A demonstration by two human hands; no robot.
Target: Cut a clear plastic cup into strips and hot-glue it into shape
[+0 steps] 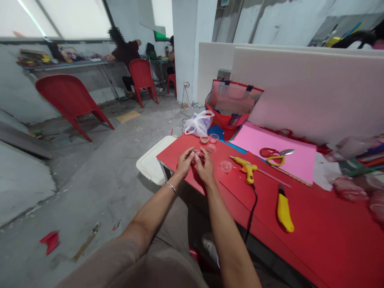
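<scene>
Over the near left part of the red table (318, 236), my left hand (186, 160) and my right hand (205, 166) come together around a small clear plastic cup (196, 152). The fingers of both hands are closed on it, and they cover much of its sides. Just beyond my hands stand more small clear cups (214, 138), several in a group. Right of my right hand lies a wider clear plastic piece (226, 167). A yellow glue gun (248, 169) with a clear glue stick in its back rests farther right, its black cord running off the table edge.
Scissors (277, 156) lie on pink sheets (270, 146). A yellow-handled cutter (284, 212) is at the right. Behind the cups are a white plastic bag (199, 123) and a red tote bag (231, 104). Red chairs (70, 94) and a seated person (127, 52) are across the room.
</scene>
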